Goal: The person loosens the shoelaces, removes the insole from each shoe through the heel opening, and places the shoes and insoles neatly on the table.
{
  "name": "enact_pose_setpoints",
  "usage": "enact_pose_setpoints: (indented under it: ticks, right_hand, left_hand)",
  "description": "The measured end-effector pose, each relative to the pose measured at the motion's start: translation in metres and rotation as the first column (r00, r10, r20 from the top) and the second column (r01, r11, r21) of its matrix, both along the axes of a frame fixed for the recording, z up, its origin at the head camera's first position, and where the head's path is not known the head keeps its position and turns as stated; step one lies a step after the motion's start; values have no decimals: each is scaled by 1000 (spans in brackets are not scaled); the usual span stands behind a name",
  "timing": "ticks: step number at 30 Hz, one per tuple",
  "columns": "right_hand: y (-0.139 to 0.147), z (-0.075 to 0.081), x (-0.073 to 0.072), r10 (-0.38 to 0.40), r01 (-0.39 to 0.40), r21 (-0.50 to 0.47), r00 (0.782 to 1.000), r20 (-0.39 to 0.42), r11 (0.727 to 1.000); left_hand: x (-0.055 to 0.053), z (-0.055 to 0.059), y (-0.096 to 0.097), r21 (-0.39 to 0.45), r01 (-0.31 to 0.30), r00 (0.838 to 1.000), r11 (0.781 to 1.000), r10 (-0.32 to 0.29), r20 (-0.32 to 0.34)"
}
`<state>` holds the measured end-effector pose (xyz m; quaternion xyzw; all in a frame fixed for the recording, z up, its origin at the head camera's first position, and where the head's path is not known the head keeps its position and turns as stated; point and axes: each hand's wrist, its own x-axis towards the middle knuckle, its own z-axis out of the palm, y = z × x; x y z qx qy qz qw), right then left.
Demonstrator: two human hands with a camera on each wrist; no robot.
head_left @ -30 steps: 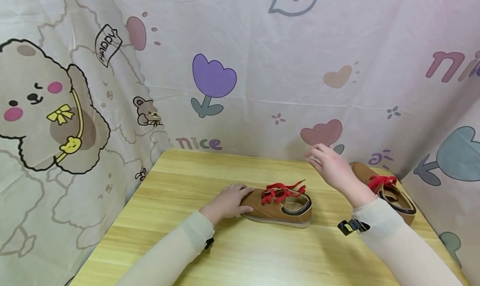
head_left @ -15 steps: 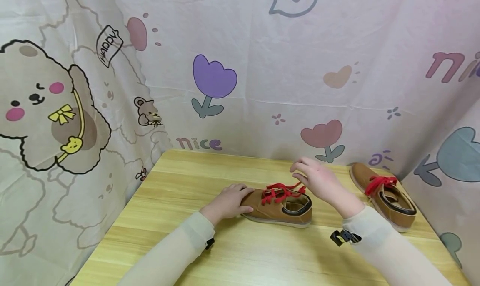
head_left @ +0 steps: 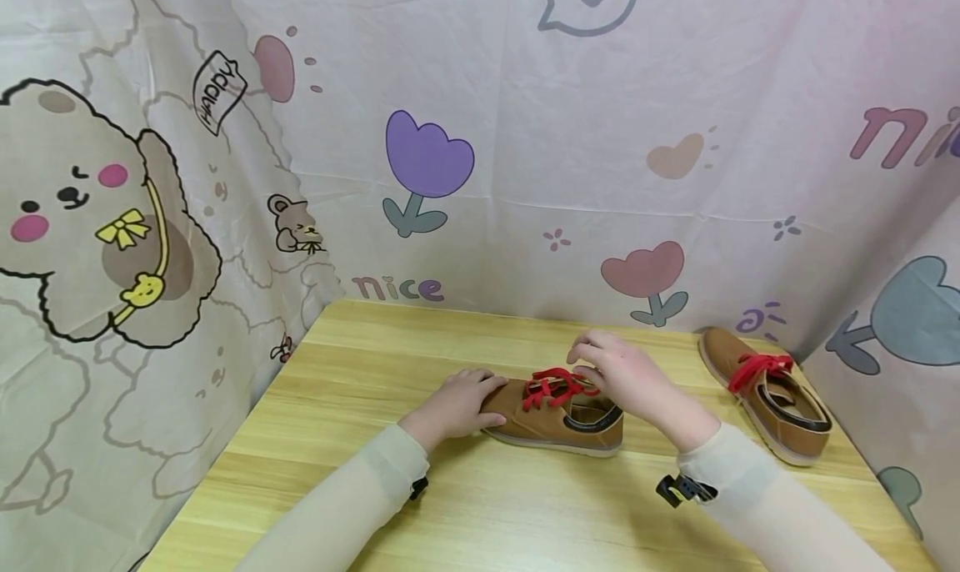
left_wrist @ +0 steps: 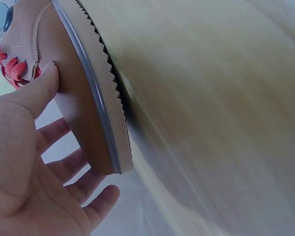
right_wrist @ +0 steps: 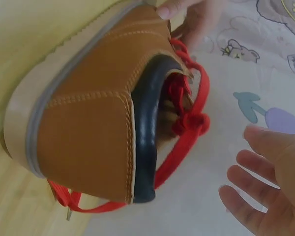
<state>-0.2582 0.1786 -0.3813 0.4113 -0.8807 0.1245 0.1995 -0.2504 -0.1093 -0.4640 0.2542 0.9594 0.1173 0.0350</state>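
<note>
A brown shoe (head_left: pixel 528 418) with red laces (head_left: pixel 555 386) lies sole down on the table, toe to the left. My left hand (head_left: pixel 456 401) holds its toe, thumb on the near side and fingers over the far side. The left wrist view shows that thumb (left_wrist: pixel 42 88) against the brown upper. Above the shoe's opening hovers my right hand (head_left: pixel 622 376), fingers loosely bent. In the right wrist view its fingertips (right_wrist: pixel 234 172) stand apart from the laces, with nothing between them. A lace loop (right_wrist: pixel 201 88) rises over the tongue, and another strand hangs behind the heel.
A second brown shoe (head_left: pixel 787 422) with a red tied lace stands at the table's right edge, toe pointing away. The wooden table (head_left: pixel 510 514) meets a printed cloth (head_left: pixel 517 138) at the back and on both sides.
My right hand has moved down and left, from above the table behind the shoe to over its opening and laces. My left hand has stayed on the toe.
</note>
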Motion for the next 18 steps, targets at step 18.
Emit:
enact_pose_setpoints:
  ticks: [18]
  right_hand:
    - [-9,-18,9,89,-92,86,995,34,992]
  left_hand:
    - [0,0,0,6,5,1000,1000,-5,2]
